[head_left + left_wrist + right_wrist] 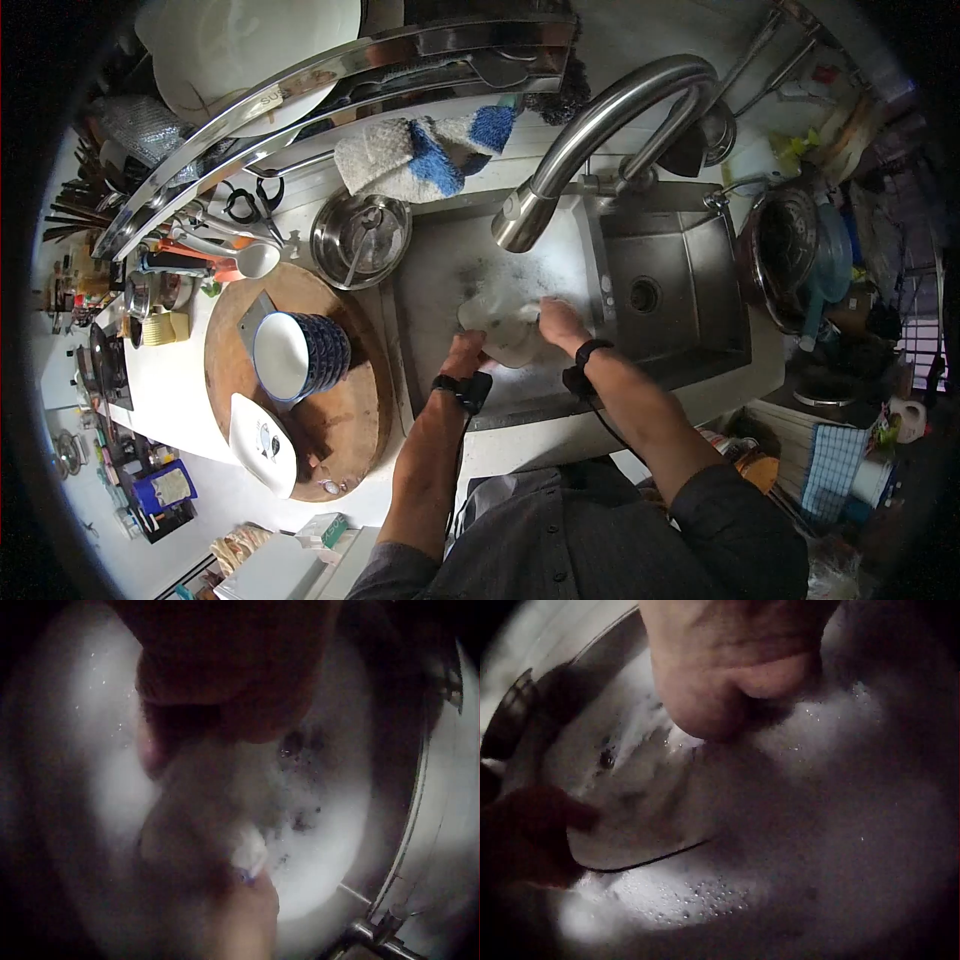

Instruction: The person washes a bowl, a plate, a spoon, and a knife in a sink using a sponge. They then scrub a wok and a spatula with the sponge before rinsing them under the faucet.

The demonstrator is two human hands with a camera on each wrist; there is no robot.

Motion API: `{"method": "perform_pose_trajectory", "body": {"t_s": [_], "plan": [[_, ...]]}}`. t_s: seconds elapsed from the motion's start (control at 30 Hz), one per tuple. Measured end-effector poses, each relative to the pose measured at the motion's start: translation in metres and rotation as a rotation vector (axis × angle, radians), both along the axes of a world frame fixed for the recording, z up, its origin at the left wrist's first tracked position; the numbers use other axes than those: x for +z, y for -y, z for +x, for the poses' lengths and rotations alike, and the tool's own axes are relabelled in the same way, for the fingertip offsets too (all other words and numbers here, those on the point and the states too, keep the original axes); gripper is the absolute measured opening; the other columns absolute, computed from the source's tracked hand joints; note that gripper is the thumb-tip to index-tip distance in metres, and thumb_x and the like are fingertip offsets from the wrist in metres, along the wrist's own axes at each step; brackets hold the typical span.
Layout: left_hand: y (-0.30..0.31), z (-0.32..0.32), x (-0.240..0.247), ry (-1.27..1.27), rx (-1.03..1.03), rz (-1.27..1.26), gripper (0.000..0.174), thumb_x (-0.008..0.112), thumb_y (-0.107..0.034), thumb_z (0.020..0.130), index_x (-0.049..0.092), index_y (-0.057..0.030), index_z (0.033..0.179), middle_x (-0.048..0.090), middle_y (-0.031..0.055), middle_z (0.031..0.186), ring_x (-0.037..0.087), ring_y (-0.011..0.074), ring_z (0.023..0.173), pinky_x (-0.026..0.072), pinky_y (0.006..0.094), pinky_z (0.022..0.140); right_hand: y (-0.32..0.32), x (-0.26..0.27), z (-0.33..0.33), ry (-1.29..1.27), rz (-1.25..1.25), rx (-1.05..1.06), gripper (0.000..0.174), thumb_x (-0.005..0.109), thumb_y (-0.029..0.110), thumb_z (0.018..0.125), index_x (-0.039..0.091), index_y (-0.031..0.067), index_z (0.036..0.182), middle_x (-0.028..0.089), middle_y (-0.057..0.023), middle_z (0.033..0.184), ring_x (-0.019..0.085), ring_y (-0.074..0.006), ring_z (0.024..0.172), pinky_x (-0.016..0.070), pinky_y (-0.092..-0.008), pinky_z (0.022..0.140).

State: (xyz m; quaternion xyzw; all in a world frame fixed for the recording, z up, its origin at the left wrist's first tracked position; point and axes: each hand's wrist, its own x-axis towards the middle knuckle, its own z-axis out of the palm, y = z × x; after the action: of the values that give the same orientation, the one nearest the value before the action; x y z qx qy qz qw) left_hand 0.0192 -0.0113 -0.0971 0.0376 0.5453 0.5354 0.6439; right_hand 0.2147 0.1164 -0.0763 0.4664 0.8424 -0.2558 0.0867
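A pale dish with a thin dark rim is held in the left basin, over suds. My left hand grips its left edge; in the right wrist view the left hand has its thumb over the dish. My right hand is at the dish's right side, pinching a whitish cloth or sponge against it. In the left wrist view the whitish wad shows at the fingertips of the right hand. Shadow and foam hide most of the right fingers.
The faucet arches over the basin, with a second basin at the right. To the left, a round board bears stacked blue-patterned bowls and a white dish. A metal bowl stands at the sink's left corner.
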Motion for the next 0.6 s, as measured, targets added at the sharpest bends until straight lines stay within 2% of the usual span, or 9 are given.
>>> {"method": "perform_pose_trajectory", "body": {"t_s": [0.07,0.1,0.23,0.3,0.33,0.4,0.43,0.5,0.6], "plan": [[-0.008,-0.009,0.042,-0.049,-0.075,-0.118,0.029,0.062,-0.013,0.089,0.067,-0.0007,0.114,0.071,0.0168,0.099,0.072,0.0225,0.083,0.0579,0.0382,0.063,-0.010,0.021,-0.004,0.007,-0.163,-0.240,0.034,0.049,0.010,0.091,0.060,0.0005,0.122,0.067,-0.0275,0.114,0.063,-0.0468,0.110,0.0501,-0.0549,0.094],[-0.012,-0.015,0.057,-0.097,-0.152,-0.230,0.024,0.057,-0.012,0.091,0.069,-0.0007,0.108,0.073,0.0132,0.091,0.072,0.0203,0.074,0.0563,0.0385,0.057,-0.016,0.026,-0.006,0.028,-0.200,-0.214,0.036,0.048,0.011,0.093,0.058,0.0012,0.126,0.065,-0.0273,0.120,0.061,-0.0472,0.113,0.0488,-0.0549,0.097],[-0.015,-0.034,0.040,-0.440,-0.344,-0.139,0.026,0.057,-0.016,0.090,0.070,0.0015,0.104,0.073,0.0163,0.083,0.072,0.0217,0.066,0.0575,0.0386,0.058,-0.016,0.024,-0.009,-0.050,-0.112,-0.190,0.036,0.049,0.013,0.094,0.060,-0.0027,0.124,0.066,-0.0288,0.117,0.063,-0.0466,0.109,0.0518,-0.0527,0.094],[-0.020,-0.040,0.070,-0.691,-0.473,-0.458,0.032,0.057,-0.019,0.089,0.069,0.0051,0.105,0.072,0.0215,0.078,0.072,0.0276,0.062,0.0588,0.0379,0.063,-0.015,0.031,-0.013,0.021,-0.239,-0.125,0.039,0.047,0.012,0.095,0.058,-0.0026,0.129,0.064,-0.0286,0.122,0.062,-0.0458,0.114,0.0506,-0.0515,0.098],[-0.018,-0.041,0.077,-0.699,-0.466,-0.459,0.032,0.057,-0.019,0.089,0.069,0.0051,0.105,0.072,0.0215,0.078,0.072,0.0276,0.062,0.0588,0.0379,0.063,-0.014,0.028,-0.012,0.013,-0.236,-0.119,0.039,0.047,0.012,0.095,0.058,-0.0026,0.129,0.064,-0.0286,0.122,0.062,-0.0458,0.114,0.0506,-0.0515,0.098],[-0.013,-0.041,0.092,-0.924,-0.353,-0.433,0.034,0.056,-0.021,0.088,0.068,0.0055,0.106,0.072,0.0268,0.088,0.075,0.0352,0.077,0.0588,0.0417,0.074,-0.011,0.022,-0.010,-0.070,-0.165,-0.053,0.038,0.049,0.012,0.095,0.057,-0.0032,0.130,0.064,-0.0269,0.124,0.060,-0.0443,0.118,0.0496,-0.0507,0.101],[-0.009,-0.041,0.097,-0.930,-0.349,-0.432,0.034,0.056,-0.021,0.088,0.068,0.0055,0.106,0.072,0.0268,0.088,0.075,0.0352,0.077,0.0588,0.0417,0.074,-0.011,0.029,-0.012,-0.077,-0.163,-0.051,0.038,0.049,0.012,0.095,0.057,-0.0032,0.130,0.064,-0.0269,0.124,0.060,-0.0443,0.118,0.0496,-0.0507,0.101],[-0.002,-0.041,0.107,-1.229,-0.362,-0.383,0.033,0.055,-0.021,0.087,0.068,0.0017,0.108,0.072,0.0273,0.098,0.072,0.0399,0.095,0.0561,0.0474,0.084,-0.014,0.051,-0.017,0.026,-0.302,-0.062,0.040,0.052,0.014,0.095,0.057,-0.0034,0.131,0.063,-0.0254,0.129,0.059,-0.0429,0.121,0.0487,-0.0488,0.103],[0.004,-0.034,0.143,-1.310,-0.348,-0.316,0.032,0.055,-0.021,0.088,0.068,-0.0038,0.112,0.071,0.0268,0.103,0.067,0.0441,0.104,0.0535,0.0511,0.088,-0.012,0.061,-0.020,-0.046,-0.287,-0.080,0.043,0.057,0.019,0.095,0.057,-0.0024,0.133,0.061,-0.0253,0.131,0.059,-0.0421,0.122,0.0487,-0.0479,0.103]]}}
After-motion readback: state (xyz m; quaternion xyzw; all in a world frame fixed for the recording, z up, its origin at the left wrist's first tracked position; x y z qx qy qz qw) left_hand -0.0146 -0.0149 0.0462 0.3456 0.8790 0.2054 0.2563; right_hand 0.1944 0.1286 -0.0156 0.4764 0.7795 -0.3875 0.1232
